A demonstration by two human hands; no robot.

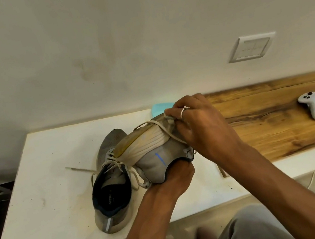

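The held shoe (158,156) is raised just above the white worktop (45,157), turned sole-up. The left hand (179,169) is tucked into its heel opening and grips the collar. The right hand (200,125) is closed in a pinch on the lace (167,132), which runs taut across the pale sole to the far side. If the right hand pulls too hard, the lace could slip from that small fingertip pinch, or the shoe could twist on the left hand, since only the collar steadies it. The loose laces of the second shoe (112,188), which lies on the worktop touching the held one, could snag and be dragged along. The game controller (311,105) lies well apart and looks safe.
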